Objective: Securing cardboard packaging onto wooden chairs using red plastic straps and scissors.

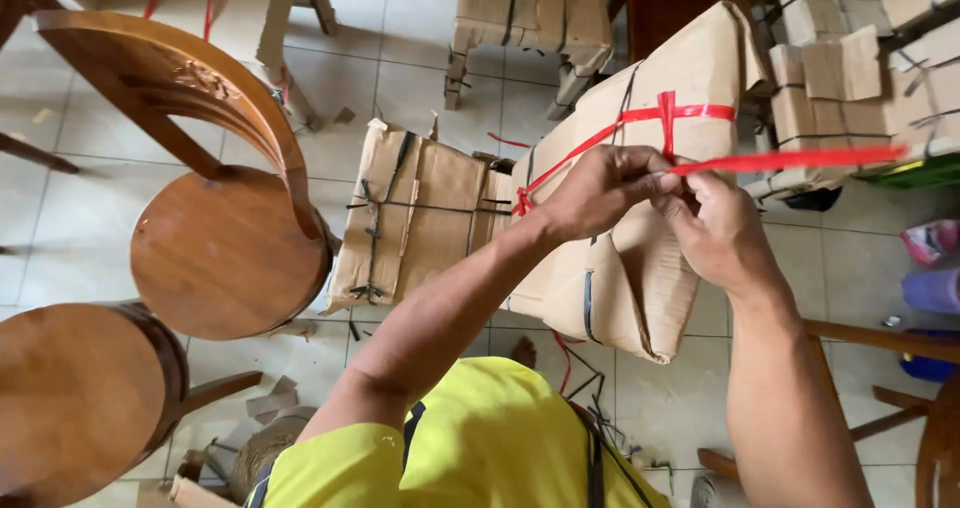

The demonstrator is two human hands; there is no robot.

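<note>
A tall piece of furniture wrapped in brown cardboard (640,258) stands in front of me, tied with red plastic strap (665,113) that crosses in a knot near its top. My left hand (600,190) pinches the strap against the cardboard just below the crossing. My right hand (712,223) grips the loose end of the strap (800,158), which runs out taut to the right. Both hands touch each other at the fingertips.
Two round wooden chairs (225,253) (75,398) stand at my left. A lower cardboard-wrapped piece (415,218) bound with black strap sits beside the one in my hands. More wrapped bundles (860,78) stack at the back right. Cardboard scraps lie on the tiled floor (60,208).
</note>
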